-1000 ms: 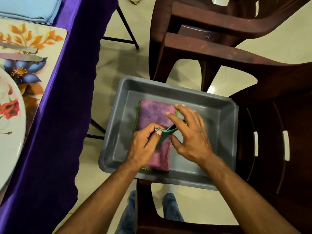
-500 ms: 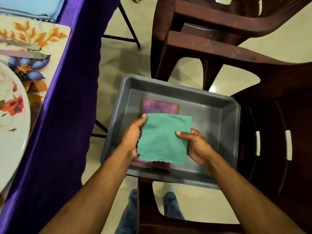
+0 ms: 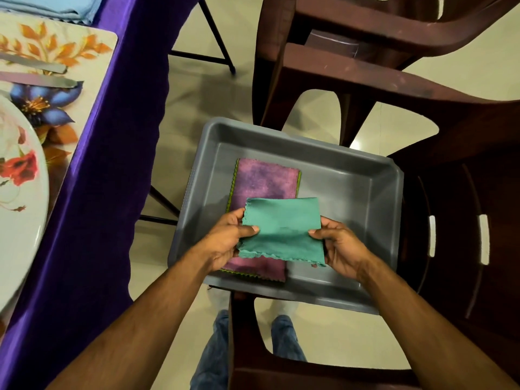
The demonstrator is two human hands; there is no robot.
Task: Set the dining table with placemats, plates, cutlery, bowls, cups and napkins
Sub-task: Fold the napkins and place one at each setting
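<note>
A folded teal napkin (image 3: 282, 230) is held flat above a grey plastic tub (image 3: 349, 190). My left hand (image 3: 228, 239) pinches its left edge with the thumb on top. My right hand (image 3: 339, 244) pinches its right edge the same way. Under it in the tub lies a purple napkin (image 3: 266, 181) with a green one showing at its edges. On the table at the left sit a floral placemat (image 3: 84, 88), a white flowered plate (image 3: 19, 198), two pieces of steel cutlery (image 3: 39, 73) and a folded light blue cloth (image 3: 64, 4).
The tub rests on the seat of a dark brown plastic chair (image 3: 455, 220); a second brown chair (image 3: 351, 38) stands behind it. The table has a purple cloth (image 3: 92, 220) hanging down its side. Black table legs (image 3: 213, 43) cross the pale tiled floor.
The teal napkin came off the purple stack, from a pinched fold one second ago to lying spread between both hands. Both hands have drawn it slightly toward me.
</note>
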